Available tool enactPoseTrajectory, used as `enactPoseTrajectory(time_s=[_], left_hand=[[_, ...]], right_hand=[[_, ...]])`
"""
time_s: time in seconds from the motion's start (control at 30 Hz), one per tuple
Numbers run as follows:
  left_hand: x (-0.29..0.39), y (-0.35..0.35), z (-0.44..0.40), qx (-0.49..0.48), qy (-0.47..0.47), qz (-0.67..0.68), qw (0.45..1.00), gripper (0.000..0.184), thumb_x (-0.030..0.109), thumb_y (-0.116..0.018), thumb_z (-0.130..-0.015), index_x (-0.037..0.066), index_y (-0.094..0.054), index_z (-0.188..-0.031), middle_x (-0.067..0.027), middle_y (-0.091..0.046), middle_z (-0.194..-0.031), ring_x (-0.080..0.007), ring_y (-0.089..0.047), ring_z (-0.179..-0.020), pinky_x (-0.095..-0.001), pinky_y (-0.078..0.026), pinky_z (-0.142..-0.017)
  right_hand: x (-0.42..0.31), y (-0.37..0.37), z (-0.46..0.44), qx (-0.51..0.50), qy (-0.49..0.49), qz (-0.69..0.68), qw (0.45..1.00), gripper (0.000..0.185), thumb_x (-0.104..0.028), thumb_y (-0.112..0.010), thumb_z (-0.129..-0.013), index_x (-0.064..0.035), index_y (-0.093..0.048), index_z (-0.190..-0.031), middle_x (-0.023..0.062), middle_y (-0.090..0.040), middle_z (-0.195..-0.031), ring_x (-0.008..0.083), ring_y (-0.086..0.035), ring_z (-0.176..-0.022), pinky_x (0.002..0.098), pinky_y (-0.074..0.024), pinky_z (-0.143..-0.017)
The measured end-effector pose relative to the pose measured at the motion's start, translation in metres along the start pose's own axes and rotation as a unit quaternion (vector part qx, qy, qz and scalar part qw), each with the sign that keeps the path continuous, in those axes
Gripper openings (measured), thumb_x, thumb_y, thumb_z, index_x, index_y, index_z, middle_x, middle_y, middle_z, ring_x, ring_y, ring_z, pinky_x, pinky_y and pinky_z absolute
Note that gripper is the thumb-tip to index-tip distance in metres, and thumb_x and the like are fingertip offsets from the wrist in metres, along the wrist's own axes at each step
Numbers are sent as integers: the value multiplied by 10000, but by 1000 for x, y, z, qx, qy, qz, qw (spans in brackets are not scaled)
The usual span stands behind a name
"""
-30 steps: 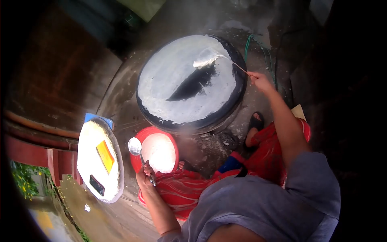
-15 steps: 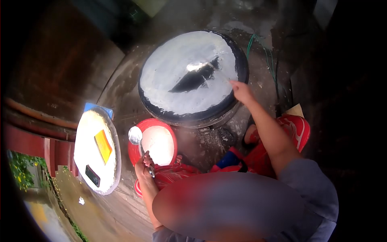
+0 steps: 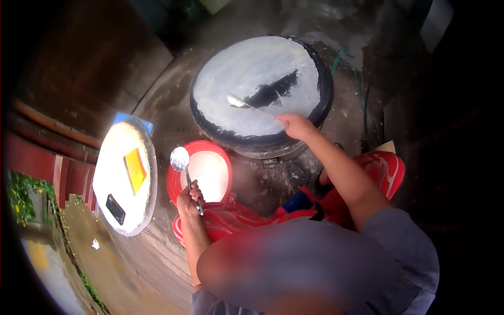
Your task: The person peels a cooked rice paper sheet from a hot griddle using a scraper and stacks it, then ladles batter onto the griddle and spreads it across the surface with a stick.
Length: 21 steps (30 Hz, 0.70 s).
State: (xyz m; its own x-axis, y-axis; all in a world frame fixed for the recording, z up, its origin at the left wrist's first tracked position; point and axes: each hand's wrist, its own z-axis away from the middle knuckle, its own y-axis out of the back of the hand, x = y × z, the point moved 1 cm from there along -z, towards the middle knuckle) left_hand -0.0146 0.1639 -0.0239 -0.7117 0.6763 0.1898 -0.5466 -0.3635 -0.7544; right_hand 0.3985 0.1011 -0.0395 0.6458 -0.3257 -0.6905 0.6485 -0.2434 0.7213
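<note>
Round griddle (image 3: 326,90), patchy paste (image 3: 245,72), shiny ladle (image 3: 179,159)

A grey-brown floor (image 3: 170,93), stained and damp-looking, is seen through the middle of the scene. At ten o'clock the space is bounded by a dark brown, wall-like panel (image 3: 86,68); below it, at nine o'clock, reddish framing (image 3: 29,157) is noted. Greenery (image 3: 22,202) dotted with yellow is visible between eight and nine o'clock. Toward eight o'clock, brownish ground (image 3: 113,262) is lit by what appears to be daylight. A pale panel (image 3: 437,25) is recorded at two o'clock. At three o'clock, detail is lost in deep shadow.
</note>
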Motion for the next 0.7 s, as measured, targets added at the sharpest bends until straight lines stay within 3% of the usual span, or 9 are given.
enactPoseTrajectory(time_s=[0.13,0.2,0.23,0.3,0.33,0.4,0.47,0.57,0.7], left_hand=[[-2,-6,7,10,11,10,1000,198,104,-280,-903,-34,-417,-868,-42,-395,-585,-119,-369,-446,-221,-348,-416],[-3,-7,10,13,0,7,1000,196,104,-282,-903,-33,-416,-866,-39,-391,-581,-119,-366,-445,-220,-348,-417],[-5,-6,11,17,-8,3,1000,194,105,-283,-902,-32,-416,-864,-36,-387,-576,-119,-364,-445,-219,-347,-419],[-6,-4,10,13,-12,0,1000,196,106,-283,-904,-33,-416,-868,-37,-390,-582,-117,-363,-447,-217,-348,-420],[-5,-5,10,7,-16,-7,1000,198,107,-282,-906,-34,-416,-872,-37,-393,-588,-115,-363,-449,-215,-349,-420],[-6,-7,10,11,-13,1,1000,198,106,-286,-909,-40,-418,-884,-43,-405,-612,-113,-366,-455,-215,-352,-422],[-6,-8,11,18,-12,9,1000,199,104,-290,-911,-46,-420,-896,-50,-417,-637,-111,-369,-460,-214,-356,-423],[-4,-1,10,15,-8,-9,1000,201,99,-311,-916,-65,-424,-935,-64,-449,-729,-108,-383,-477,-220,-359,-423],[4,15,8,-23,22,9,999,213,124,-300,-924,-50,-423,-929,-64,-452,-700,-111,-399,-478,-224,-360,-417]], right_hand=[[-29,50,16,-42,19,139,989,293,-227,-514,-810,-281,-639,-1070,68,-622,-1041,266,-591,-920,348,-481,-763],[-34,79,28,6,34,177,984,368,-165,-547,-764,-269,-617,-1110,68,-625,-959,260,-601,-843,355,-491,-693],[-35,75,30,4,37,180,983,368,-165,-547,-764,-269,-617,-1110,68,-625,-959,260,-601,-843,355,-491,-693],[-39,56,50,178,113,197,958,478,-94,-571,-710,-227,-579,-1169,66,-587,-837,253,-592,-744,358,-486,-625],[-48,37,58,180,126,207,953,552,-49,-583,-679,-176,-535,-1214,53,-535,-761,244,-570,-688,360,-477,-591],[-53,-11,64,154,193,252,936,515,-80,-578,-691,-127,-535,-1202,45,-557,-793,229,-571,-705,351,-472,-572],[-51,-45,67,130,179,304,927,461,-97,-545,-717,-120,-552,-1177,40,-561,-789,223,-572,-703,343,-465,-566],[-28,-26,67,159,145,322,922,420,-102,-491,-746,-121,-561,-1159,39,-567,-793,214,-570,-695,349,-460,-561],[-21,11,79,154,52,307,938,471,-80,-564,-700,-110,-546,-1169,63,-564,-831,245,-576,-706,369,-476,-578]])
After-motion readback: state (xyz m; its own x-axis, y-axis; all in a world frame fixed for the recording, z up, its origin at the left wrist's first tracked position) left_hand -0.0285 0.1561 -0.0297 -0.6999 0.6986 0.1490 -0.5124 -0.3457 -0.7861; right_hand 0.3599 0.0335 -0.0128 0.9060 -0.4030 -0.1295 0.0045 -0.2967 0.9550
